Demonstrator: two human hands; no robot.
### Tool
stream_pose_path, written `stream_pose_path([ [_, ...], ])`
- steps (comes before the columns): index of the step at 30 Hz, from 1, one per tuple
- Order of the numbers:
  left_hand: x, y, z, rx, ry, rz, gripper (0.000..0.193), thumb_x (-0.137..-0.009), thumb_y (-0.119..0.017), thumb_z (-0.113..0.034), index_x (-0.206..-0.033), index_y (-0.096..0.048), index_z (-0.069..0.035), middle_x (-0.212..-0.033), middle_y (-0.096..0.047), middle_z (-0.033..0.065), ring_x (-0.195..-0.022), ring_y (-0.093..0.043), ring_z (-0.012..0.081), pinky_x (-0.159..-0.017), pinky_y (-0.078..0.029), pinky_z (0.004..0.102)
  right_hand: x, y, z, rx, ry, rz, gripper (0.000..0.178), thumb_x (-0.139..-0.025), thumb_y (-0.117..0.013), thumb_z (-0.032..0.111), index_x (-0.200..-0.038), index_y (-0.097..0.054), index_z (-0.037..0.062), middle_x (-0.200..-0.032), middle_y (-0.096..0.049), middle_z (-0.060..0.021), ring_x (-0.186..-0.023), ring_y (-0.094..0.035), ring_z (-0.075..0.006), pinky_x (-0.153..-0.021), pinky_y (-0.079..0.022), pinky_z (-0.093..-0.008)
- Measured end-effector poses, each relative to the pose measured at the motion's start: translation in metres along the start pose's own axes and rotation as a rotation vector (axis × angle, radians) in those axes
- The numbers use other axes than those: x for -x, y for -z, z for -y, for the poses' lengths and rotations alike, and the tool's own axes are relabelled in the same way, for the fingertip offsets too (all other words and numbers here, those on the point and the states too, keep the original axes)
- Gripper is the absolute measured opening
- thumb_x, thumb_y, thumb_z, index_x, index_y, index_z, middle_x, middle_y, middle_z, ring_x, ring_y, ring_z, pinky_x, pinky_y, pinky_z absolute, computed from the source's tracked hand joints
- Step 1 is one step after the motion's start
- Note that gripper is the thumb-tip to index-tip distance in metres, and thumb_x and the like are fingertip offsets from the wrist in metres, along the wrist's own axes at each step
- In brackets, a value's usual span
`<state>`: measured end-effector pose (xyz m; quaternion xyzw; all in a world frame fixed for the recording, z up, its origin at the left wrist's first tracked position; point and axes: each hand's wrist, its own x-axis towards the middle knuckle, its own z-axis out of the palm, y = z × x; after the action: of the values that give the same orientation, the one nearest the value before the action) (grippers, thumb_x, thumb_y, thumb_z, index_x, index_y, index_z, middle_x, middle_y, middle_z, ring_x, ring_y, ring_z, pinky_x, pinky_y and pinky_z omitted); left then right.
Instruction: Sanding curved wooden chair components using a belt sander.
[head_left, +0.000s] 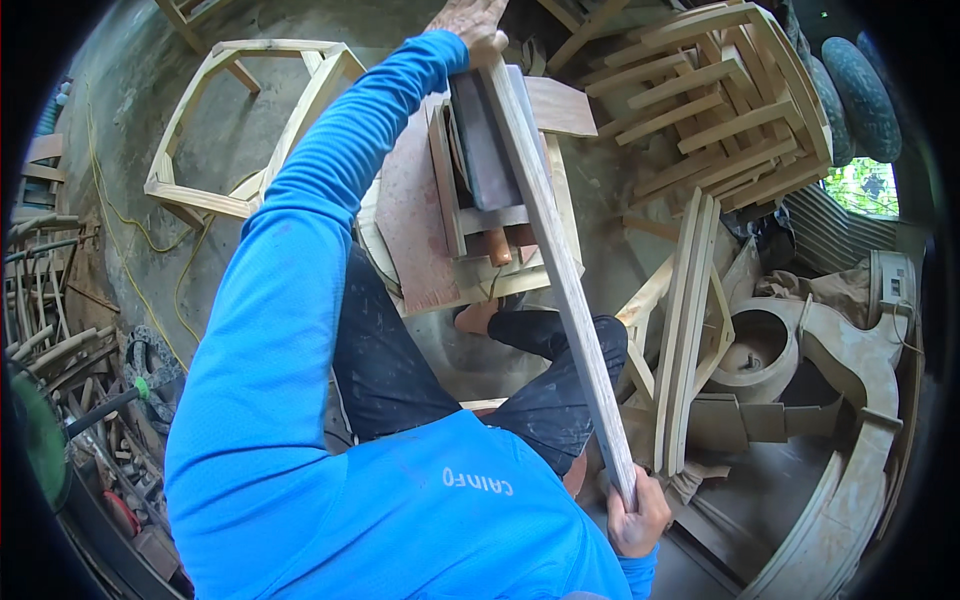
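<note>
A long, narrow wooden strip [560,270] slants from the far middle toward the near right. My left hand [468,22] is on its far end, fingers bent around it as far as they show; the picture's top edge cuts the hand off a little. Down at the near end, my right hand [640,515] is closed round the strip. Under the strip's far half sits a narrow bench machine with a flat grey top [488,145] and a brown wooden knob [498,247] at its near end. It stands on a low wooden table [412,230] before my knees.
An angular wooden frame [205,203] stands on the floor to the left. Stacked frames [720,100] fill the far right. Long wooden pieces [685,330] lean beside my right knee, near a large machine housing [850,350]. Scrap sticks [60,340] and a yellow cord [120,260] lie left.
</note>
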<state>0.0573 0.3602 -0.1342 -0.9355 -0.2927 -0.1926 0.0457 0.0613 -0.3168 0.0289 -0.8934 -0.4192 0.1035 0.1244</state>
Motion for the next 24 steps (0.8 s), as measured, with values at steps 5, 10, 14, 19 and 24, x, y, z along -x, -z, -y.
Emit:
stream_pose_path([
  [5, -0.040, -0.008, 0.037, 0.008, 0.117, 0.069, 0.082, -0.090, -0.051, -0.038, -0.155, -0.034, 0.010, -0.166, -0.021, 0.0312, -0.157, -0.017, 0.0413, -0.129, -0.014, 0.0492, -0.043, -0.032, 0.022, -0.041, 0.051, -0.035, 0.041, -0.078, -0.080, 0.002, -0.118, -0.070, 0.0034, -0.089, -0.069, -0.0189, -0.078, -0.071, -0.0359, -0.070, -0.056, -0.0400],
  [10, -0.058, -0.025, 0.049, 0.154, 0.239, 0.023, 0.091, -0.087, -0.055, -0.040, -0.158, -0.026, 0.009, -0.169, -0.012, 0.0302, -0.158, -0.013, 0.0414, -0.129, -0.014, 0.0471, -0.083, -0.067, 0.039, -0.112, 0.059, -0.026, 0.042, -0.078, -0.081, 0.004, -0.119, -0.070, 0.0042, -0.092, -0.069, -0.0190, -0.081, -0.071, -0.0361, -0.072, -0.056, -0.0396],
  [14, -0.055, -0.030, 0.052, 0.279, 0.337, -0.032, 0.095, -0.087, -0.056, -0.042, -0.161, -0.020, 0.007, -0.170, -0.006, 0.0288, -0.159, -0.006, 0.0402, -0.129, -0.013, 0.0461, -0.127, -0.098, 0.058, -0.124, 0.130, -0.088, 0.044, -0.080, -0.081, 0.007, -0.122, -0.068, 0.0066, -0.093, -0.069, -0.0174, -0.081, -0.070, -0.0371, -0.071, -0.056, -0.0417],
  [19, -0.039, -0.004, 0.033, 0.297, 0.409, 0.057, 0.096, -0.093, -0.052, -0.046, -0.163, -0.011, 0.004, -0.172, -0.001, 0.0235, -0.160, 0.001, 0.0363, -0.129, -0.009, 0.0461, -0.194, -0.137, 0.075, -0.097, 0.252, -0.238, 0.043, -0.085, -0.079, 0.017, -0.125, -0.066, 0.0112, -0.099, -0.070, -0.0148, -0.084, -0.069, -0.0391, -0.071, -0.056, -0.0455],
  [24, -0.001, -0.009, -0.003, 0.291, 0.282, -0.121, 0.091, -0.096, -0.051, -0.047, -0.163, -0.016, 0.003, -0.173, -0.004, 0.0203, -0.161, -0.001, 0.0357, -0.129, -0.008, 0.0513, -0.215, -0.147, 0.084, -0.129, 0.259, -0.216, 0.044, -0.090, -0.074, 0.019, -0.130, -0.062, 0.0086, -0.106, -0.071, -0.0199, -0.091, -0.069, -0.0434, -0.076, -0.056, -0.0475],
])
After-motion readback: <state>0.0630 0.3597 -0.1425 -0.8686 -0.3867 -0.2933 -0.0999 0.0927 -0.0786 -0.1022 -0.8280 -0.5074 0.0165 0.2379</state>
